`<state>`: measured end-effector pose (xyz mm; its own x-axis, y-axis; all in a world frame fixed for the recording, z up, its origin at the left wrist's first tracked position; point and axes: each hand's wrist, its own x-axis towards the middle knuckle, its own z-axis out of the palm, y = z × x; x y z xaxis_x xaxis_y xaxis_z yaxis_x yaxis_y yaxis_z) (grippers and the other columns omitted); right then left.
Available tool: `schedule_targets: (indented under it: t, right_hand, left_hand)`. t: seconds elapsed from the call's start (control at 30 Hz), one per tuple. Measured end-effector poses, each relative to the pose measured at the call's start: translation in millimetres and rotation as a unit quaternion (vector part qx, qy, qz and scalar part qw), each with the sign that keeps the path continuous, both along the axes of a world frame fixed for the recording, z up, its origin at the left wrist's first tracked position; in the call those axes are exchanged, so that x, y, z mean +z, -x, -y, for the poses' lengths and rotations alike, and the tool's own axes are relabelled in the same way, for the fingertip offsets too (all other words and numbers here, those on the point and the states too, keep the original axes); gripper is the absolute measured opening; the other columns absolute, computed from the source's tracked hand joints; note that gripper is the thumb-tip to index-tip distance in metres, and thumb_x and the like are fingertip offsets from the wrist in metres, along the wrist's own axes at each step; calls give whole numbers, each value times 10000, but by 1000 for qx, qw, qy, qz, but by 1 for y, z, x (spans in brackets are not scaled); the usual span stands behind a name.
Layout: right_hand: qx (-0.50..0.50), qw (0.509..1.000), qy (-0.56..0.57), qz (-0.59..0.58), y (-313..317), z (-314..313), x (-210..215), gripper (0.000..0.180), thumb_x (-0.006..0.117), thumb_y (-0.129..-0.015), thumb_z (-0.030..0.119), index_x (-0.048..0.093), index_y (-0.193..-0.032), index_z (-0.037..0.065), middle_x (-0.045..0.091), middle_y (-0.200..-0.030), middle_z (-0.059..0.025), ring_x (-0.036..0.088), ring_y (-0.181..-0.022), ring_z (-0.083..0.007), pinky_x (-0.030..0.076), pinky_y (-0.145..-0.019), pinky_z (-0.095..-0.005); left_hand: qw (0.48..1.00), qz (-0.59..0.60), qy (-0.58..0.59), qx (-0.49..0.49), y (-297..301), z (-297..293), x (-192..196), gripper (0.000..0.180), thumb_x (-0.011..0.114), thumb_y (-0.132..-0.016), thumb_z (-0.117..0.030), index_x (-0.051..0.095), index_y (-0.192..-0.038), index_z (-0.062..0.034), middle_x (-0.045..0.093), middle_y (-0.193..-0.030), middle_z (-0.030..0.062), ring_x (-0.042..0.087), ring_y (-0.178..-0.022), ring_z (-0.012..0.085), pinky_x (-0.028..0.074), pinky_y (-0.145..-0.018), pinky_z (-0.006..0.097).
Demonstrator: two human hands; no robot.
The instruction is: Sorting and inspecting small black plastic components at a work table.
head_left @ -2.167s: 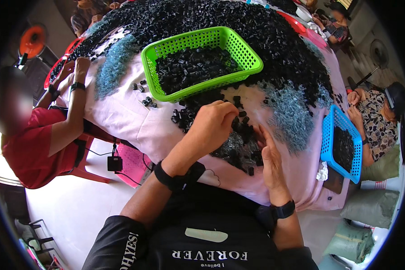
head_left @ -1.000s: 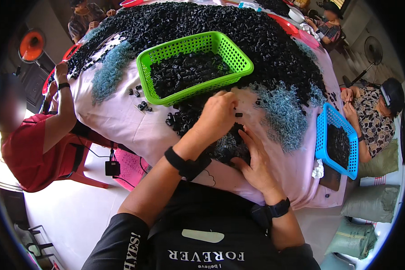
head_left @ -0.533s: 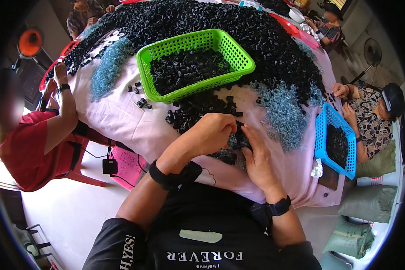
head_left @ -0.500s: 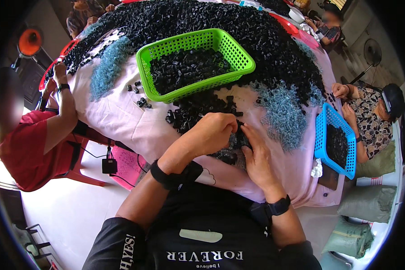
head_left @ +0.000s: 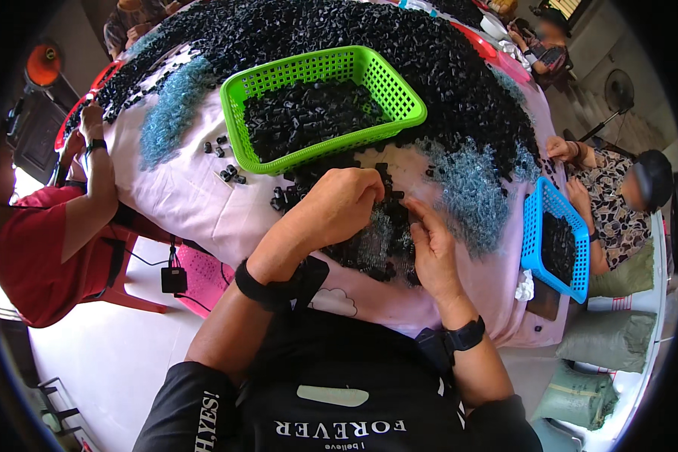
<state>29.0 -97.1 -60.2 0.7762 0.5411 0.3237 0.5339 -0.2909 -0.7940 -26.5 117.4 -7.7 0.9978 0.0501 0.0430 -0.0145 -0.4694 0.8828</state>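
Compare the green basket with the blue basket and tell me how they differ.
The green basket sits on the table in front of the person's hands; the blue basket hangs tilted at the table's right edge by another person. The green looks larger and fuller. Both are slotted plastic and hold small black pieces.

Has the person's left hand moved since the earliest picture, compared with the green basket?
Yes. The left hand has drawn back from near the green basket toward the person, now beside the right hand.
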Motion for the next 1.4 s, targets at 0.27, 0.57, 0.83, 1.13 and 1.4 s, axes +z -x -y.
schedule_targets:
  t: [0.27,0.57,0.83,1.13,1.4]
  right_hand:
    - [45,998,-1,-43,-10,-10,3,470,690,-846,-31,603,-1307,-14,593,-1326,-190,624,-1190,-310,518,-976,-356]
    - [-5,994,107,-26,-30,-17,10,497,793,-777,53,647,-1248,-10,617,-1082,-148,653,-854,-246,545,-744,-337]
    - [-27,998,15,-55,-42,-22,2,370,760,-845,18,670,-1202,-17,663,-1037,-133,671,-761,-165,543,-686,-281]
    - [-10,985,15,-171,-41,-16,2,374,718,-868,-12,670,-1239,-8,706,-1013,-109,663,-792,-123,538,-707,-263]
    - [18,995,35,-94,-34,-29,11,393,740,-844,-15,681,-1233,-10,723,-1013,-94,661,-807,-109,536,-707,-259]
  left_hand:
    - [997,75,-10,-10,-3,12,-3,182,489,-955,-34,655,-965,41,670,-871,188,740,-740,271,556,-652,373]
    - [982,166,-88,-1,-7,16,-17,137,548,-897,-31,670,-925,23,674,-871,214,690,-813,374,535,-730,434]
    - [987,137,-76,36,-4,5,-3,134,551,-890,-27,674,-926,15,672,-885,203,675,-861,394,531,-767,437]
    - [990,140,-34,2,-7,11,-9,146,556,-882,-23,676,-949,25,682,-880,208,698,-824,364,549,-755,415]
    - [974,185,-105,76,-9,1,-18,158,532,-937,-36,666,-975,40,686,-870,189,733,-793,283,560,-704,369]
